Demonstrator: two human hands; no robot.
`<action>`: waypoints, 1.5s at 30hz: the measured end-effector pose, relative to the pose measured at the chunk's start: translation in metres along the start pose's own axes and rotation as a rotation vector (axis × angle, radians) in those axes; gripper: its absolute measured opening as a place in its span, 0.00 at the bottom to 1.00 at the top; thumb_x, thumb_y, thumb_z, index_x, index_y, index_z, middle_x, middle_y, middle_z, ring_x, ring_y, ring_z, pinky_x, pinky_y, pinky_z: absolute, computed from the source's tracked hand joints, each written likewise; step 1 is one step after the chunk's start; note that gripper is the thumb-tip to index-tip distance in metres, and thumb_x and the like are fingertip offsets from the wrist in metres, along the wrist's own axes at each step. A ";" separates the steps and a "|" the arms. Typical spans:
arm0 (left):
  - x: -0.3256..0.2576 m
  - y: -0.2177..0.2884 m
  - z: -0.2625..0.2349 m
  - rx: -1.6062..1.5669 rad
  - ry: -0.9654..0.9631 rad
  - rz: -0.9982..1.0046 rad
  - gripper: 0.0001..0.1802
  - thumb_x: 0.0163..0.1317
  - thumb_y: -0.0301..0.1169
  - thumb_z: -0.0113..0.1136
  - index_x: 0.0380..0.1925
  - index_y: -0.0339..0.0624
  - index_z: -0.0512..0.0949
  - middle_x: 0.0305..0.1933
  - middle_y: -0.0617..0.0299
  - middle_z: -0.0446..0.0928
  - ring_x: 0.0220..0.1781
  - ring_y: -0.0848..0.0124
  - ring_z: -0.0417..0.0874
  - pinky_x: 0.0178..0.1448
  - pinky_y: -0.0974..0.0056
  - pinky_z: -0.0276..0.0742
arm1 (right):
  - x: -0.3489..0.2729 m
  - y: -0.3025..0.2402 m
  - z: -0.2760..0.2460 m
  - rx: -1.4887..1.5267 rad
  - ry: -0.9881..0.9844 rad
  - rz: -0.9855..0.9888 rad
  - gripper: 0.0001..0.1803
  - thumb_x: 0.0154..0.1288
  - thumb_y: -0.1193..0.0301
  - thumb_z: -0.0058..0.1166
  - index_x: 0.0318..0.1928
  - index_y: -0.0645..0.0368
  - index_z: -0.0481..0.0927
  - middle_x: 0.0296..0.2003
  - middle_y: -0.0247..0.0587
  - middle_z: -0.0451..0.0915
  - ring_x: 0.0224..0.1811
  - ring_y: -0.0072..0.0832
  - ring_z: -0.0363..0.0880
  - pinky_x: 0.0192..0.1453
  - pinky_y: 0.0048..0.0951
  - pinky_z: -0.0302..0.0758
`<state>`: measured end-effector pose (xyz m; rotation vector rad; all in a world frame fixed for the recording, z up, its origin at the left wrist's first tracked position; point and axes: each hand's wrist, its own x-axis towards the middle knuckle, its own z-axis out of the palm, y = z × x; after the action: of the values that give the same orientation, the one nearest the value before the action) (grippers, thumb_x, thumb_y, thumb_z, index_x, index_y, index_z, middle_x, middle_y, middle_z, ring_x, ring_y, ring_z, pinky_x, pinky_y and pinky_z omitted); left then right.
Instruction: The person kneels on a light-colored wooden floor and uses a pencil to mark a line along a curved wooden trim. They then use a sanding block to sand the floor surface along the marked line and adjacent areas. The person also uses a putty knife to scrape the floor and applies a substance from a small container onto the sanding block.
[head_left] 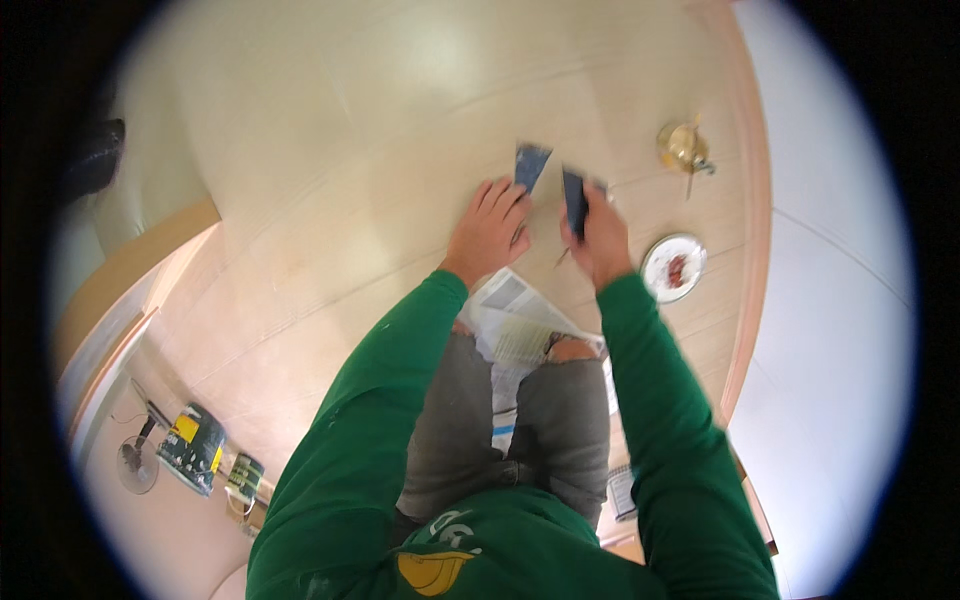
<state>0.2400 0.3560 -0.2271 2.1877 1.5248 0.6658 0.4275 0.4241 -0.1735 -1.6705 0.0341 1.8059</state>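
Above the wood-look floor (320, 150), the left grip (490, 228) was clamped on a flared dark-blue putty knife (532, 166), the right grip (602, 235) on a dark flat scraper (574, 198). Blades stood apart. Judged best: firm handle holds, level edges, no knocking together.

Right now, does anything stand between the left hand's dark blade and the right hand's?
Nothing visible does: only floor shows between the left blade and right blade. The white dish sits right of the right hand, outside that gap.
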 end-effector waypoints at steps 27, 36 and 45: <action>0.032 0.067 0.021 0.180 -0.024 -0.847 0.13 0.60 0.36 0.69 0.41 0.42 0.83 0.46 0.52 0.80 0.54 0.50 0.80 0.54 0.47 0.79 | -0.274 0.070 -0.169 -1.157 0.241 -0.482 0.29 0.82 0.57 0.46 0.68 0.70 0.74 0.51 0.77 0.82 0.53 0.68 0.81 0.58 0.57 0.77; 0.029 0.089 0.034 0.088 0.140 -0.892 0.23 0.60 0.27 0.67 0.56 0.40 0.76 0.51 0.46 0.79 0.57 0.45 0.79 0.58 0.42 0.78 | -0.255 0.087 -0.197 -1.097 0.207 -0.673 0.24 0.80 0.60 0.47 0.64 0.67 0.74 0.40 0.69 0.83 0.42 0.64 0.83 0.47 0.56 0.78; 0.016 0.085 0.037 0.001 0.224 -0.972 0.26 0.59 0.27 0.69 0.58 0.35 0.74 0.55 0.40 0.75 0.59 0.41 0.78 0.62 0.44 0.77 | -0.249 0.088 -0.206 -0.902 0.151 -0.664 0.18 0.78 0.67 0.49 0.56 0.71 0.77 0.25 0.55 0.83 0.29 0.55 0.83 0.38 0.50 0.77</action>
<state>0.3306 0.3416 -0.2062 1.1225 2.3821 0.5552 0.5552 0.1529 -0.0243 -2.0324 -1.2742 1.2108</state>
